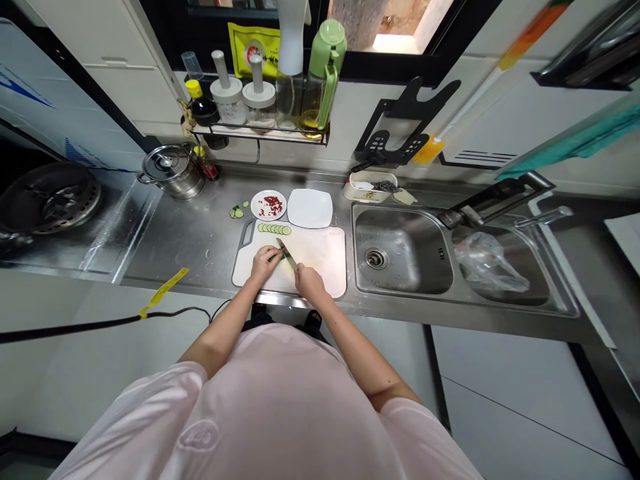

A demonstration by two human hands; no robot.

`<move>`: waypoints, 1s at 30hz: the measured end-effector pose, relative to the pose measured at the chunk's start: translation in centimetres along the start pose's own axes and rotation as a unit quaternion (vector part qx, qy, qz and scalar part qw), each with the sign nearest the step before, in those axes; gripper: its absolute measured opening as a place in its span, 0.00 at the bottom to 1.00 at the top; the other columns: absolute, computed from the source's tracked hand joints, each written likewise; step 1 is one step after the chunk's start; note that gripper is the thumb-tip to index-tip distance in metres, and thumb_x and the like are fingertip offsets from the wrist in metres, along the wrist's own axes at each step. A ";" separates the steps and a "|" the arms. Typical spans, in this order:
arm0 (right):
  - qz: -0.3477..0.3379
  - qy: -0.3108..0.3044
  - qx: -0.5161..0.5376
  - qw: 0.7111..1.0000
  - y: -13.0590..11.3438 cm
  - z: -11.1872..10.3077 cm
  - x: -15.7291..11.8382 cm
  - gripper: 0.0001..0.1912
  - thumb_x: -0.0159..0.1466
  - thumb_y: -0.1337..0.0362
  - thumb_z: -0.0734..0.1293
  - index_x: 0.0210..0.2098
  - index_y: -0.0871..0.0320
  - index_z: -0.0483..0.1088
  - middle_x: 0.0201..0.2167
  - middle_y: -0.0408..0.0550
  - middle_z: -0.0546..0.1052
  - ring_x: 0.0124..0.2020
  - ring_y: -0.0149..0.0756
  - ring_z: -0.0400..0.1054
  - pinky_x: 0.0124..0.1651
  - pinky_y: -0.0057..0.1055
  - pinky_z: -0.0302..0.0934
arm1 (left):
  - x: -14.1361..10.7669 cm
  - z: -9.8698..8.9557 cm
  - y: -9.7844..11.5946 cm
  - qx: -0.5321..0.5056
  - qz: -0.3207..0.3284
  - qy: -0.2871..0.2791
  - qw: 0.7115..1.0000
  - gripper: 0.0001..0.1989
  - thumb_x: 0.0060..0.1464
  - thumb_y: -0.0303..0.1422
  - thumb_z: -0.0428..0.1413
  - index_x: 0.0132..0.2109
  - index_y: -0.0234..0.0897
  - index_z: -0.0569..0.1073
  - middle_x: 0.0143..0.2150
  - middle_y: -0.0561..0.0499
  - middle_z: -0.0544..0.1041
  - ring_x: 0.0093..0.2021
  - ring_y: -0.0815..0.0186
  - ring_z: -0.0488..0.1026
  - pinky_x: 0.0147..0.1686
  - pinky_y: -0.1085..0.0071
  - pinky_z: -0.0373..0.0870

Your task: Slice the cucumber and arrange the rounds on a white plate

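Note:
On the white cutting board (320,257), my right hand (309,281) is closed round the handle of a knife (287,253). The blade points up and to the left, close beside the fingers of my left hand (264,264). Those fingers are curled over a small green piece of cucumber (273,257), mostly hidden by them. A row of overlapping cucumber slices (275,229) lies along the board's far edge. Behind the board stand a plate of chopped red bits (260,209) and a white square plate (310,208). Some cucumber scraps (237,212) rest on the counter left of the plates.
A double sink (403,283) is to the right, with a plastic bag (493,260) in its far basin. A steel pot (173,173) stands back left, near the stove (50,197). Above the counter runs a rack (260,135) with jars and bottles.

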State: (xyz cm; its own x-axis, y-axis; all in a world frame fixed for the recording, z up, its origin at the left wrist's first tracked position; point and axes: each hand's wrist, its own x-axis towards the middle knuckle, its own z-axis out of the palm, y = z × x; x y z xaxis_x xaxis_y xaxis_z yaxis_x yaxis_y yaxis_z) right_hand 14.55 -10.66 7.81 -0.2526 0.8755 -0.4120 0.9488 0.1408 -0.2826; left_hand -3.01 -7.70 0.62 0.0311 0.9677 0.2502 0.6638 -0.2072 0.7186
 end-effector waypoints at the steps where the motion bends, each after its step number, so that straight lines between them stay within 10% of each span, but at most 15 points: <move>1: -0.001 0.000 0.000 1.000 0.0 0.1 0.1 0.13 0.70 0.63 0.51 0.46 0.61 0.62 0.37 0.56 0.75 0.39 0.40 0.71 0.39 0.30 0.59 | 0.0 0.0 0.0 0.002 -0.001 -0.001 1.000 0.11 0.58 0.37 0.51 0.40 0.41 0.77 0.41 0.49 0.75 0.44 0.67 0.71 0.48 0.69 0.67; 30: -0.007 -0.042 -0.012 0.999 -0.5 -0.8 -0.1 0.11 0.66 0.72 0.54 0.45 0.62 0.63 0.37 0.56 0.75 0.41 0.41 0.71 0.38 0.30 0.60 | 0.0 0.7 -1.0 -0.004 0.046 0.038 0.998 0.08 0.57 0.34 0.53 0.38 0.40 0.77 0.39 0.49 0.76 0.42 0.65 0.72 0.45 0.65 0.68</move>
State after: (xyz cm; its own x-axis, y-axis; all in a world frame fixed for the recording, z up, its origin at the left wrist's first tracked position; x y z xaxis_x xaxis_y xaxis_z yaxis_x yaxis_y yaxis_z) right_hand 14.28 -10.46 8.63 -0.2798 0.8317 -0.4795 0.9491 0.1646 -0.2684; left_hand -3.10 -7.40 -0.55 0.0349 0.9308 0.3639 0.6547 -0.2965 0.6954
